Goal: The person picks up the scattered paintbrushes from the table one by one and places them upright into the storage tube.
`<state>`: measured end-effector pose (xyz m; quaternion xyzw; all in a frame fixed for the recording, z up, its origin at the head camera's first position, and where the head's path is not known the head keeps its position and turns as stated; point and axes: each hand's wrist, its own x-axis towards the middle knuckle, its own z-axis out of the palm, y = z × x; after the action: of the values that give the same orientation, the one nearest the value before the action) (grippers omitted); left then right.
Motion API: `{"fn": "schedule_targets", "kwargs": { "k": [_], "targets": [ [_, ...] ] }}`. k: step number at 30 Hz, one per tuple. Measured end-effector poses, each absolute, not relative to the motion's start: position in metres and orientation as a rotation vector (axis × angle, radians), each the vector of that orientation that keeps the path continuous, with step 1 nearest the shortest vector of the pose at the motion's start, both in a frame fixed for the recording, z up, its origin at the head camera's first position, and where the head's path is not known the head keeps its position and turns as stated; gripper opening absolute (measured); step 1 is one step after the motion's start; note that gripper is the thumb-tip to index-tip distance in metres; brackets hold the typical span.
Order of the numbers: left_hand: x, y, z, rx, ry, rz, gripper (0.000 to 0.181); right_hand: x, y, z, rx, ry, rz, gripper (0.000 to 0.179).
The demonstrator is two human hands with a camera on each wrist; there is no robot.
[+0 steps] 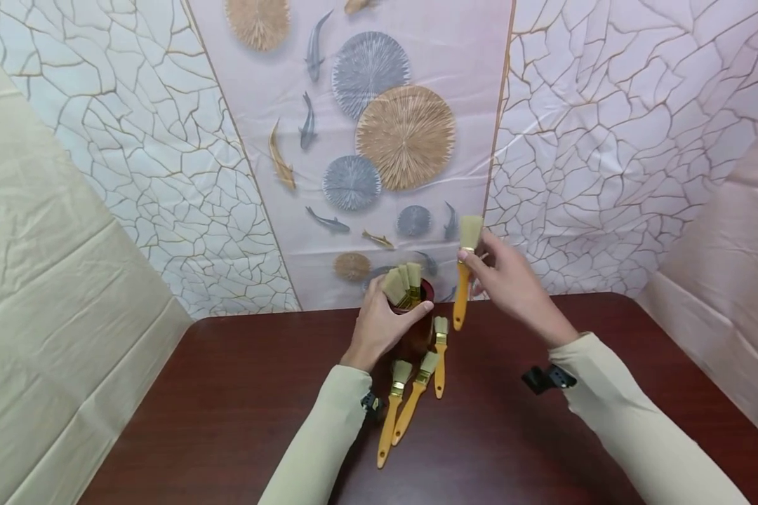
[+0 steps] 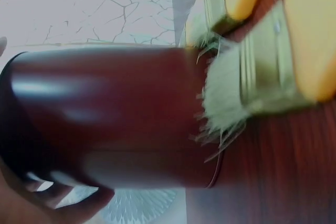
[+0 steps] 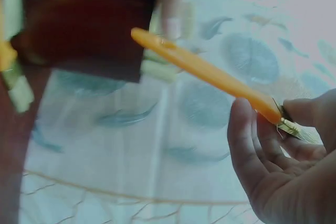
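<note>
The left hand grips a dark red cylindrical cup near its rim, thumb along the near side. Several paintbrushes stand in the cup with their bristles up. To the right of it, the right hand pinches a paintbrush near its metal band, bristles up and orange handle hanging down. In the right wrist view this orange handle slants toward the cup, and the fingers hold its band end. The cup's base is partly hidden by brushes in the head view.
Three loose paintbrushes lie on the dark red wooden table: a left one, a middle one and a right one, close to the cup. A patterned cloth hangs behind the table's back edge.
</note>
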<state>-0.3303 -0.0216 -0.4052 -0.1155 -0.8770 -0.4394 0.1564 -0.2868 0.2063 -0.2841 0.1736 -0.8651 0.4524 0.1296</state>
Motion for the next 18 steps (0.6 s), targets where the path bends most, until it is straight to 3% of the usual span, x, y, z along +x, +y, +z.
{"fn": "schedule_targets", "kwargs": {
  "k": [9,18],
  "targets": [
    [-0.336,-0.018,-0.407,-0.245,-2.478,-1.102,0.1,-0.31,0.175,-0.263,0.478,-2.385,1.221,0.023],
    [-0.34,-0.019,-0.409,-0.273,-2.487,-1.038,0.106,-0.326,0.162,-0.278,0.512,-2.399,1.164,0.02]
  ]
}}
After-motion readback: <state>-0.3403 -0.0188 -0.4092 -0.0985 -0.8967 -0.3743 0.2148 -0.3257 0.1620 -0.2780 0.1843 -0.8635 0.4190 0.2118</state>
